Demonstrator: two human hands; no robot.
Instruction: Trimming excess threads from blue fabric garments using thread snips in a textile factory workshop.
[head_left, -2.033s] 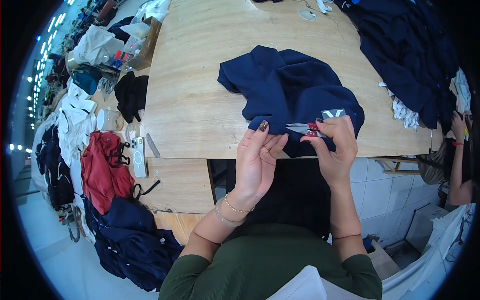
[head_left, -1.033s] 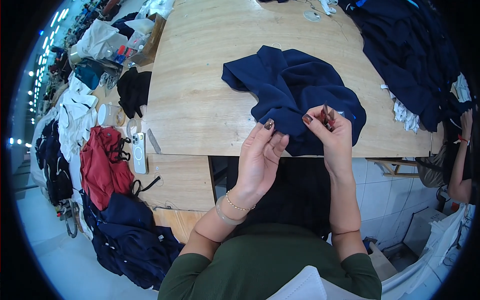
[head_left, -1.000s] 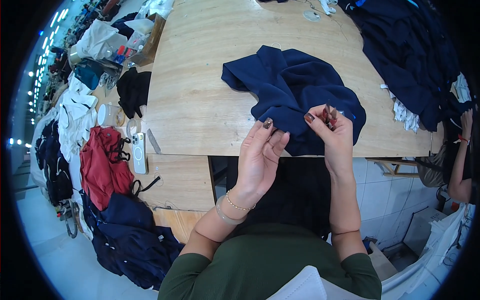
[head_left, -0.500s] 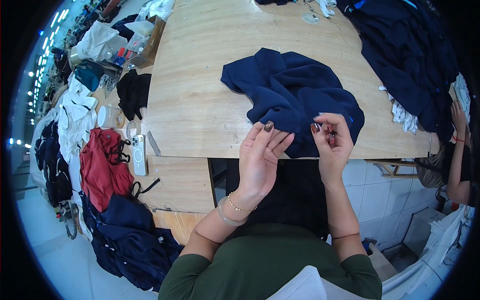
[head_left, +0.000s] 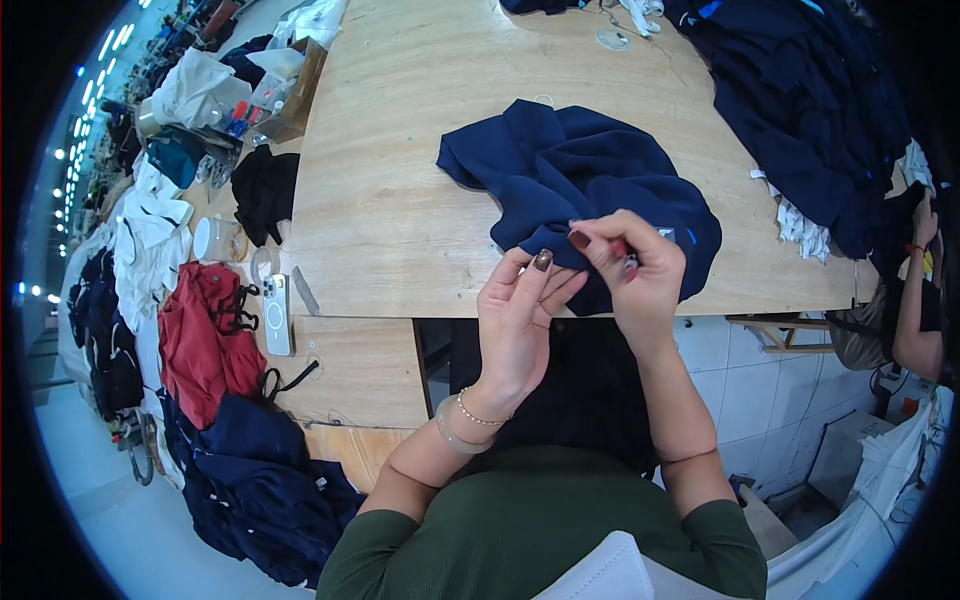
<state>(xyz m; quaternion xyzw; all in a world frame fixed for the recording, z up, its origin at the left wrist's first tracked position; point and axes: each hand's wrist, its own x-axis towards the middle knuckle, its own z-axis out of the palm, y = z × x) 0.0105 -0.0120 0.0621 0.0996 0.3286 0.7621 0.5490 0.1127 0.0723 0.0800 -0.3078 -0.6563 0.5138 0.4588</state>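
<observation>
A crumpled navy garment [head_left: 590, 170] lies on the wooden table in front of me, its near edge at the table's front. My left hand [head_left: 520, 320] pinches that near edge between thumb and forefinger, the palm turned up and the other fingers curled. Just right of it, over the cloth, is my right hand [head_left: 635, 275]. Its thumb and forefinger are pressed together near my left fingertips, and whether they hold a thread is too small to see. Tucked in the right palm is a small red tool [head_left: 625, 262], mostly hidden by the fingers.
Dark navy garments [head_left: 800, 110] pile at the right table edge, beside a co-worker's arm [head_left: 910, 300]. To the left are a phone [head_left: 277, 315], a red garment [head_left: 208, 335], a black cloth [head_left: 265, 192] and a cardboard box [head_left: 300, 95]. More navy clothes [head_left: 265, 500] hang at lower left.
My right hand has moved left, closer to my left fingertips, and turned so its thumb and forefinger meet. My left hand keeps its pinch. The co-worker's arm has shifted slightly.
</observation>
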